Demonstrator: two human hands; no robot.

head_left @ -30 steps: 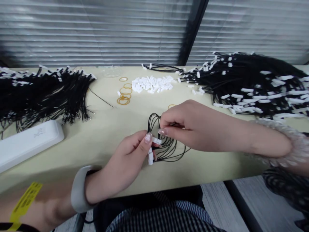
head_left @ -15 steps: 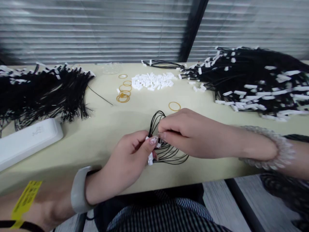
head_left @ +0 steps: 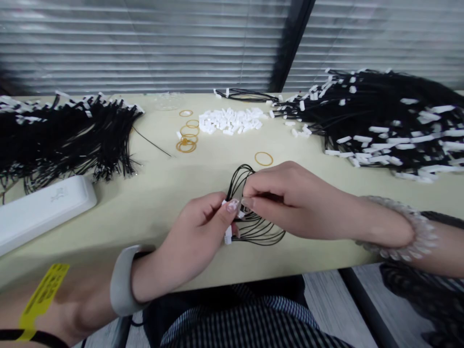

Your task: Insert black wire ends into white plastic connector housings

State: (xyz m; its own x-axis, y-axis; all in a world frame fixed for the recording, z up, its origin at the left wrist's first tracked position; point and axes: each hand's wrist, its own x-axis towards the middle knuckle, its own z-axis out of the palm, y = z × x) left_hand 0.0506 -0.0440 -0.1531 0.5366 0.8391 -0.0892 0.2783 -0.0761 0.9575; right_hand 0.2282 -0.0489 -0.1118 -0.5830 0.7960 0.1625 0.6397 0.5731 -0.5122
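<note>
Near the front of the table, my left hand (head_left: 197, 237) pinches a white plastic connector (head_left: 228, 235) between thumb and fingers. Thin black wires (head_left: 263, 238) run out of it and loop round to the right. More white plastic shows by the left thumbnail, partly covered. Close against it, my right hand (head_left: 286, 200) is closed, thumb and index finger pinched on the black wires just right of the left thumb. The wire ends between the fingertips are mostly hidden.
Loose white connector housings (head_left: 230, 121) lie in a heap at the back. Yellow rubber bands (head_left: 186, 146) lie beside them, another nearer (head_left: 264, 158). Black wire piles lie left (head_left: 68, 140) and right (head_left: 384, 111). A long white case (head_left: 47, 208) sits at left.
Both hands stay together at the connector, with only slight finger movement. The whole view has shifted a little, so everything sits slightly further right.
</note>
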